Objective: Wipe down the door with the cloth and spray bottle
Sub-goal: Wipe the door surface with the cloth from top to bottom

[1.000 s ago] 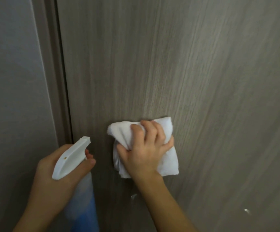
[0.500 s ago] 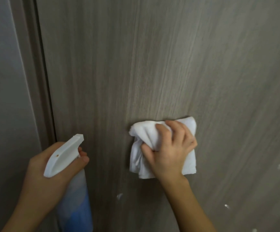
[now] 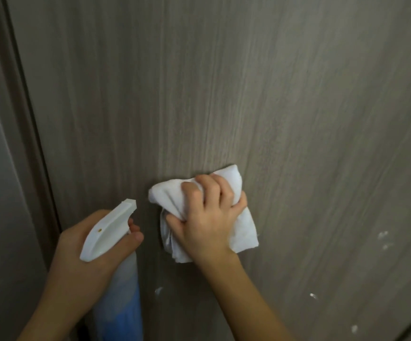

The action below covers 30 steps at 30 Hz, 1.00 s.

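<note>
Right hand (image 3: 207,225) clamps bunched cloth (image 3: 239,232) against door (image 3: 248,94); left hand (image 3: 81,262) grips spray bottle (image 3: 108,230) just beside

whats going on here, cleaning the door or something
Yes. A person is wiping a grey wood-grain door. The right hand presses a bunched white cloth flat against the door, while the left hand holds a spray bottle with a white head, its nozzle aimed toward the door. A few white spray flecks sit unwiped to the lower right of the cloth.
</note>
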Each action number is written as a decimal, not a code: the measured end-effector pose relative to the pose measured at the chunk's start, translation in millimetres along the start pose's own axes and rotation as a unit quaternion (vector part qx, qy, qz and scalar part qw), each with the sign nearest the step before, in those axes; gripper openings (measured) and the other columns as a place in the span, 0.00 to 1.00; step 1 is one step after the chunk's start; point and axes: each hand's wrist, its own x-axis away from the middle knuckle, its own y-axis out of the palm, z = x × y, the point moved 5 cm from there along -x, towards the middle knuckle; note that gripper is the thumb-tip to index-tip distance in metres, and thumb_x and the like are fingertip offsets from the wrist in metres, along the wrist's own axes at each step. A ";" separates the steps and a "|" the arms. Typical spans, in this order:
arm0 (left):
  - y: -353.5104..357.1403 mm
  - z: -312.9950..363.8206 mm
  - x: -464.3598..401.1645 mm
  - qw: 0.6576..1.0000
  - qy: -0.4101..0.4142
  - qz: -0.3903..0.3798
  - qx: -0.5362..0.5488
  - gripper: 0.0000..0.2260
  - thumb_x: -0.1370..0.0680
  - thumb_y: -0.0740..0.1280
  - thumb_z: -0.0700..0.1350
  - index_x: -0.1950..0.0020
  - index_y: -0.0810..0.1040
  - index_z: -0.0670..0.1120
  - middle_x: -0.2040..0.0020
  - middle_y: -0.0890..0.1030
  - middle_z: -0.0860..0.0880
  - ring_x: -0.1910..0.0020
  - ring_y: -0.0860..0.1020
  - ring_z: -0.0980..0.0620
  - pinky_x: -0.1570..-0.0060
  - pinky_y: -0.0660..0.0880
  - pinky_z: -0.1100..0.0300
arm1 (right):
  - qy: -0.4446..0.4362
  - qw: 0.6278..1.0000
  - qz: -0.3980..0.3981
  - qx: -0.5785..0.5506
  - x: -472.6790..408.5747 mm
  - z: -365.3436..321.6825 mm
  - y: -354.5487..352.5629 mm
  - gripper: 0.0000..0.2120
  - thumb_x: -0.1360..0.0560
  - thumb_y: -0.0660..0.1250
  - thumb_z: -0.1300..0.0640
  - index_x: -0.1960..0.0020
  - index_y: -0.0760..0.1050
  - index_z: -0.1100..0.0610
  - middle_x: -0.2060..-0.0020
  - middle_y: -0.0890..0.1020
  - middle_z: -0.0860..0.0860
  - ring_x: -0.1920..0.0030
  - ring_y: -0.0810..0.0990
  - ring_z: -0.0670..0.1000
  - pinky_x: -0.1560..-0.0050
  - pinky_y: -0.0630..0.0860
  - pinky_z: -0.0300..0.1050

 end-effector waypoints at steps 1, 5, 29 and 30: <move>3.4 0.1 -0.1 1.000 -0.001 -0.002 0.002 0.14 0.37 0.84 0.44 0.57 0.85 0.57 0.60 0.87 0.52 0.59 0.84 0.58 0.57 0.78 0.68 | -0.013 1.000 -0.005 -0.001 0.4 1.6 -1.3 0.22 0.31 0.68 0.40 0.44 0.70 0.51 0.41 0.71 0.51 0.37 0.70 0.56 0.40 0.62 0.63; 20.1 5.9 0.8 1.000 0.008 -0.013 0.018 0.11 0.36 0.76 0.46 0.56 0.85 0.58 0.59 0.87 0.54 0.58 0.84 0.58 0.56 0.78 0.71 | -0.025 1.000 -0.017 -0.005 1.9 25.2 -13.0 0.22 0.31 0.68 0.40 0.43 0.71 0.51 0.40 0.71 0.51 0.37 0.69 0.56 0.43 0.64 0.62; 70.7 24.0 16.3 0.997 0.015 -0.047 0.056 0.17 0.41 0.77 0.62 0.55 0.85 0.59 0.59 0.87 0.53 0.59 0.85 0.55 0.56 0.80 0.66 | 0.020 0.999 0.024 0.028 3.3 93.7 -41.1 0.24 0.31 0.66 0.37 0.44 0.70 0.52 0.41 0.71 0.51 0.38 0.70 0.56 0.41 0.62 0.62; 72.7 23.6 16.2 0.997 0.012 -0.050 0.060 0.18 0.41 0.77 0.63 0.55 0.85 0.59 0.59 0.87 0.53 0.59 0.85 0.55 0.56 0.80 0.66 | 0.009 0.999 0.020 0.028 4.4 95.5 -41.7 0.24 0.31 0.66 0.37 0.43 0.70 0.52 0.40 0.71 0.51 0.37 0.70 0.56 0.41 0.63 0.63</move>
